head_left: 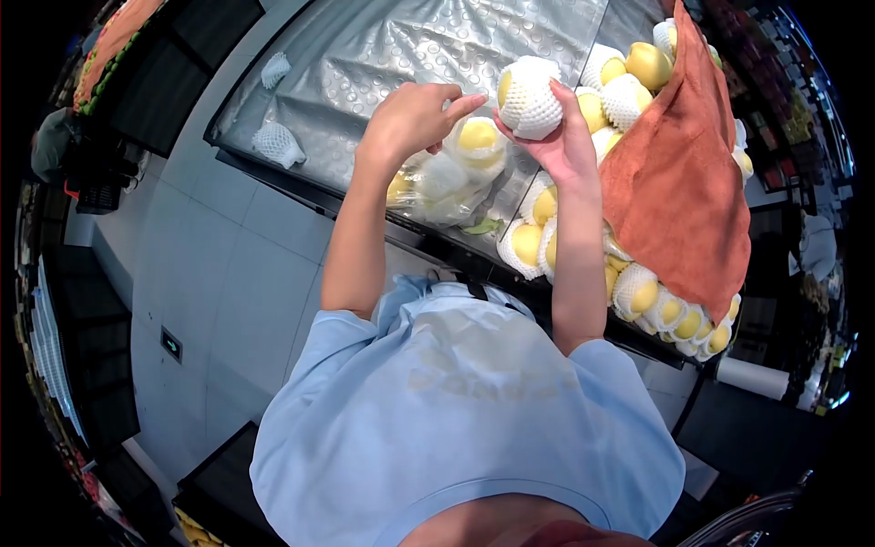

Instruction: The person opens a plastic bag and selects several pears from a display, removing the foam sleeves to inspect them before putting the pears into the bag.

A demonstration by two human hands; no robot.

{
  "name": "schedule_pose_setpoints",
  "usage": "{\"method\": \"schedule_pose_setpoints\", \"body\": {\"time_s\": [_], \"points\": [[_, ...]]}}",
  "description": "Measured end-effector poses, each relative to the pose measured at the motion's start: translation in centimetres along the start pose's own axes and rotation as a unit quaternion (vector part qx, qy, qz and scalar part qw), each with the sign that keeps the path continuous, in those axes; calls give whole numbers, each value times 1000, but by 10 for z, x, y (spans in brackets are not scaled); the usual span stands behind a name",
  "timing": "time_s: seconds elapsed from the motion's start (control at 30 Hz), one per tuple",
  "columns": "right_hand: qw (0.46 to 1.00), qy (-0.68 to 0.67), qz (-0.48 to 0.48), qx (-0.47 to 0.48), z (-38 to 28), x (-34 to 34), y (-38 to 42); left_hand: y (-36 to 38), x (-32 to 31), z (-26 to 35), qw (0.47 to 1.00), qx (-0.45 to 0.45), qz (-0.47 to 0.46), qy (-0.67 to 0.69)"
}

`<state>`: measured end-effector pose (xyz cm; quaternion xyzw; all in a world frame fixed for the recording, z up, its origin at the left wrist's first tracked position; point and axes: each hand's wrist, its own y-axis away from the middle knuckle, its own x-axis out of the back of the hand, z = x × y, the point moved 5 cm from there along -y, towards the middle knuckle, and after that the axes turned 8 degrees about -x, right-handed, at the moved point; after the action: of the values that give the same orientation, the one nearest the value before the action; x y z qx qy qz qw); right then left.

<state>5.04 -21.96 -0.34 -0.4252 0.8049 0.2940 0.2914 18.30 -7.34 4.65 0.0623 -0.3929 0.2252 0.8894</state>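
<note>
My right hand [567, 137] is wrapped round a yellow fruit in a white foam net [532, 98], held up over the display. A patch of the fruit's yellow skin shows on its left side. My left hand [410, 120] is just left of it, index finger stretched towards the fruit and the other fingers bent, with nothing visible in them. Below the left hand sits a clear plastic bag [447, 196] with several yellow fruits in foam nets inside. A green leaf [484, 226] lies by the bag at the display's front edge.
Netted yellow fruits [526, 244] are piled on the right, partly covered by an orange-brown cloth [674, 173]. Loose foam nets [278, 144] lie on the silver display sheet [365, 55]. A dark rim [273, 178] edges the display. Grey floor tiles [228, 246] are at left.
</note>
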Motion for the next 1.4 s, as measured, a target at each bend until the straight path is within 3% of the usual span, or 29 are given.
{"method": "schedule_pose_setpoints", "body": {"time_s": [0.07, 0.13, 0.17, 0.23, 0.27, 0.3, 0.37, 0.5, 0.53, 0.6, 0.63, 0.7, 0.83, 0.9, 0.93, 1.0, 1.17, 1.23, 1.4], "points": [[998, -26, -20, -50, 8, -14, -5, -1, -5, -12, 1000, 8, -20, -13], [992, -49, -42, -112, 22, -24, -10, 5, 2, -23, 993, -14, 108, -34], [992, -52, -40, -109, 26, -25, -16, 7, 0, -29, 994, -16, 104, -36], [988, 99, -39, -109, 34, -30, -27, 15, 7, -35, 980, -25, 196, -4], [973, 186, -27, -132, 33, -37, -26, 18, 8, -36, 981, -27, 194, -7], [974, 183, -27, -129, 35, -38, -31, 23, 10, -38, 977, -17, 211, 39], [921, 347, -91, -152, 44, -39, -54, 30, 11, -39, 971, -9, 226, 83], [879, 426, -120, -176, 53, -35, -81, 38, 5, -47, 956, 19, 249, 154], [880, 425, -118, -175, 51, -36, -90, 39, 2, -51, 949, 25, 258, 180], [785, 585, -136, -151, 51, -40, -104, 39, -1, -56, 943, 15, 268, 198], [786, 585, -134, -149, 52, -41, -104, 39, -1, -58, 935, 7, 283, 214], [746, 654, -118, -52, 47, -45, -105, 40, -5, -67, 928, 6, 289, 235], [740, 659, -133, -14, 52, -42, -112, 40, -8, -73, 908, 13, 280, 313], [659, 742, -97, 75, 50, -46, -114, 36, -9, -74, 903, 12, 286, 321], [659, 743, -97, 75, 55, -44, -117, 33, -10, -74, 898, 12, 292, 328], [602, 790, 1, 116, 58, -37, -125, 24, -15, -76, 902, 2, 292, 319], [579, 806, 73, 98, 64, -39, -114, 12, -19, -70, 924, 1, 273, 268], [529, 836, 105, 100, 69, -40, -110, 12, -21, -71, 929, 7, 276, 245], [527, 839, 123, 55, 70, -39, -105, 10, -27, -74, 940, 8, 252, 230]]}}
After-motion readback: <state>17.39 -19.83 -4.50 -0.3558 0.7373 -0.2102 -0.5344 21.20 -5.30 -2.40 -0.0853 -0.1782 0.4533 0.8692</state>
